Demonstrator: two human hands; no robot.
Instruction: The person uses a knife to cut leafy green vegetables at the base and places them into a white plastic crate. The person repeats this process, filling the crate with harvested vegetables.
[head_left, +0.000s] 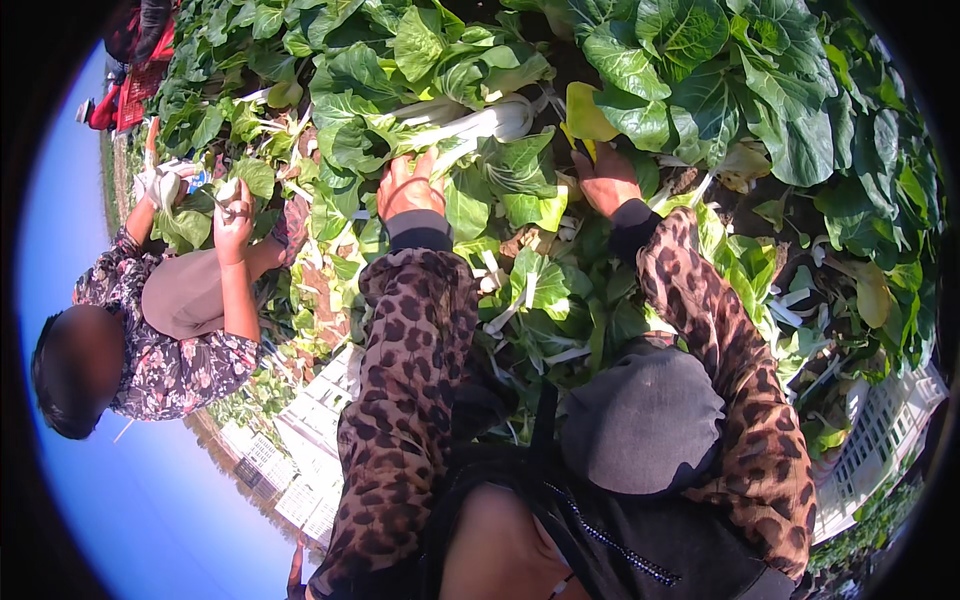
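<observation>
A bok choy head (480, 126) lies on its side before me, its white stalk base towards the right and its green leaves to the left. My left hand (411, 186) grips it from below, the fingers partly hidden among the leaves. In my right hand (609, 180) is a knife with a yellow handle (587, 144). Its metal blade (553, 97) points up towards the cut-end side of the stalks. A yellowed leaf (591, 112) hides part of the blade and handle.
Bok choy plants (750, 82) stand along the far side and right. Trimmed leaves (540, 285) litter the soil below my hands. On the left a co-worker (180, 330) crouches, holding greens. White plastic crates (877, 450) stand behind me; red crates (142, 82) are at upper left.
</observation>
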